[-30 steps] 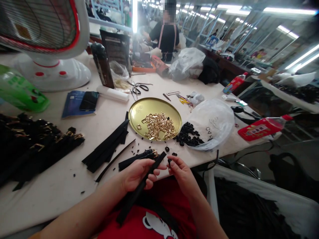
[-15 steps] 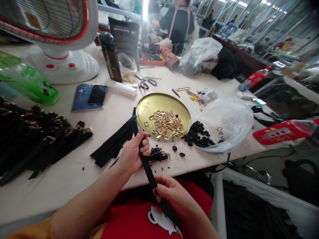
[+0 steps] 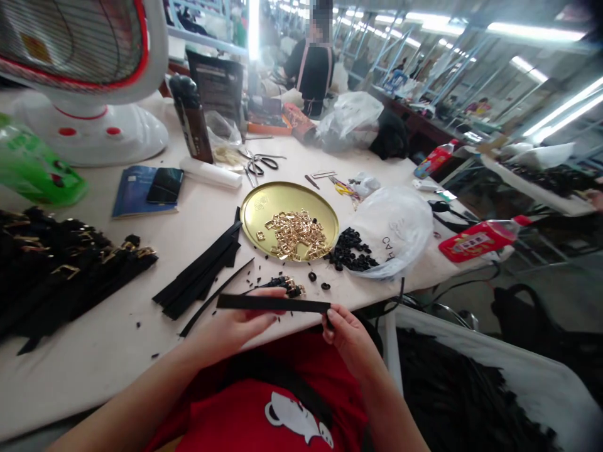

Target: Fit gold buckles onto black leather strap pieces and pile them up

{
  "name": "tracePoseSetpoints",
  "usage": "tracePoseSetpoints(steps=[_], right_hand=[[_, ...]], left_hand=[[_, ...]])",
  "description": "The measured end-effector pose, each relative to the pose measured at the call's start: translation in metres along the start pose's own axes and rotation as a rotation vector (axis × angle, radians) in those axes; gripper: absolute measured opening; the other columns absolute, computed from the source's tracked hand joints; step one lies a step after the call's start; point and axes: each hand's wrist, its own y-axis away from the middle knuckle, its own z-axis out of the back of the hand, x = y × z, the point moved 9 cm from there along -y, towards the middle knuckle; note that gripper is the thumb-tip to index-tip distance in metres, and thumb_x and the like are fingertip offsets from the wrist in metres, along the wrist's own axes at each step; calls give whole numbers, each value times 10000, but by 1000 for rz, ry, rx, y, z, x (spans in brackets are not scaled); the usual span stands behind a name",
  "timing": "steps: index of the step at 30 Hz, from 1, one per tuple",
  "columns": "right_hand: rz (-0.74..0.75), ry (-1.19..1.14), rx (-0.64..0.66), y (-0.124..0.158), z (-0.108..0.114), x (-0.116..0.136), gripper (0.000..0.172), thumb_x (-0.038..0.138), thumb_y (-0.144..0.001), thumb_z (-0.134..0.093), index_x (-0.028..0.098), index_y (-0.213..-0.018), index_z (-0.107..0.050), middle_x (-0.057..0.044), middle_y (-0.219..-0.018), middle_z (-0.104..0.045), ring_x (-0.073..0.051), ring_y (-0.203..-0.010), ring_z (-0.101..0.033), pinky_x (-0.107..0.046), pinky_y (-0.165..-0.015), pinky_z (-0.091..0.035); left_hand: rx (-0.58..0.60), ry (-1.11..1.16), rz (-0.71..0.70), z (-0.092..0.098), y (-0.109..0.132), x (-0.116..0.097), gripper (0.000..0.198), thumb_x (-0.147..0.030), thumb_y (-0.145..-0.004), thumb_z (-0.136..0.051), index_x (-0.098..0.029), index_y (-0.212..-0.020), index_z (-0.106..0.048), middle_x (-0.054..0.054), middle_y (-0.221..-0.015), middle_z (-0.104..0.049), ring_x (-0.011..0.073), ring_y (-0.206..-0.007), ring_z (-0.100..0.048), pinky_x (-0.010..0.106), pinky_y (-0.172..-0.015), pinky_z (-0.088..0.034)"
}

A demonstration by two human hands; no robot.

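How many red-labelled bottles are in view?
2. The near bottle lies on its side at the right edge of the table, beside the clear plastic bag. The far bottle lies farther back along that edge. Others may be hidden.

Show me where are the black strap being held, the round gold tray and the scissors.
black strap [image 3: 273,304]: head view, the middle of its length.
gold tray [image 3: 252,220]: head view, the bare left part of its floor.
scissors [image 3: 257,167]: head view, the black handles.

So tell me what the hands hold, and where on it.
A flat black strap, held level: the left hand holds it near its middle, and the right hand pinches its right end.
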Motion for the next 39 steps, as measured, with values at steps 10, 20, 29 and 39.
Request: tracePoseSetpoints(steps=[10,20,29,39], right_hand=[[-26,264,117,11,-7,6,174,325,-726,-625,158,-772,-601,56,-538,-471,-41,-450,-355,-175,-441,-267],[4,103,-55,-5,19,3,267,324,-699,-657,185,-921,-608,5,-763,-602,-57,-551,-512,-192,-556,-419],[-72,25,-37,-17,13,-12,311,309,-690,-668,197,-974,-608,9,-695,-632,-81,-575,-564,-226,-618,-454],[-61,-62,-57,-18,6,-9,274,298,-640,-716,187,-874,-626,13,-695,-622,-71,-561,-549,-208,-585,-457]], left_hand=[[383,394,522,-75,6,54,319,-333,-786,-488,-95,-972,-589,82,-725,-675,68,-400,-529,154,-372,-384],[283,576,743,-79,-4,69,276,-206,-799,-416,-66,-970,-581,18,-573,-599,30,-320,-418,124,-312,-297],[267,485,704,-73,-18,75,316,-300,-811,-401,-95,-982,-571,3,-558,-574,32,-305,-355,153,-308,-235],[123,-44,365,-42,-35,54,262,-384,-764,-473,-147,-844,-548,-72,-534,-463,29,-378,-330,148,-361,-225]])
